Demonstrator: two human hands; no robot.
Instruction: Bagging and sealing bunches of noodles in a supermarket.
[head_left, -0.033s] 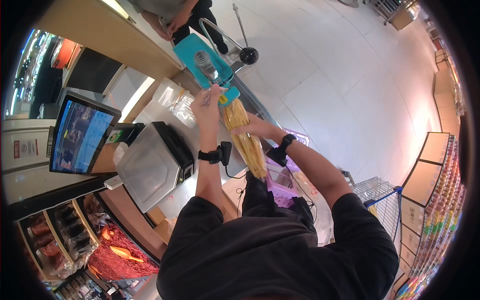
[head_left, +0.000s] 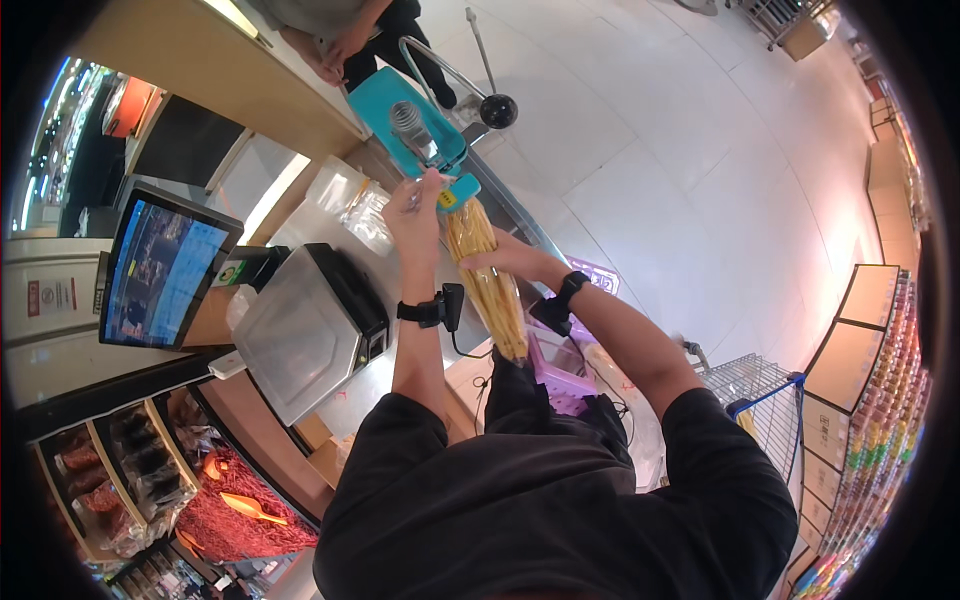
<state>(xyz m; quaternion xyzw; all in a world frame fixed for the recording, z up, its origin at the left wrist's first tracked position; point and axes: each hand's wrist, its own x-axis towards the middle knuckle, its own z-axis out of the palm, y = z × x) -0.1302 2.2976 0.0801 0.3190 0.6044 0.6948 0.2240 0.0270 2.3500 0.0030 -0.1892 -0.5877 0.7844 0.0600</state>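
A long clear plastic bag (head_left: 492,300) of yellowish dried sticks slants from the teal bag sealer (head_left: 372,108) down toward my body. At the sealer's near end, my left hand (head_left: 411,210) is closed on the gathered neck of the bag. My right hand (head_left: 512,255) wraps around the bag's upper body from the right side. The sealer has a coiled metal spring (head_left: 406,118) and a lever with a black ball knob (head_left: 498,111). My left fingers partly hide the bag's neck.
A metal-topped scale (head_left: 300,340) and a screen (head_left: 165,270) stand to the left. Purple baskets (head_left: 562,372) are beyond my right forearm; a wire cart (head_left: 760,400) is farther right. Red dried goods (head_left: 240,490) with an orange scoop lie lower left. Another person's hands (head_left: 335,50) show behind the sealer.
The lower end of the bag has swung slightly left, toward my left arm. Both hands keep their hold in nearly the same place.
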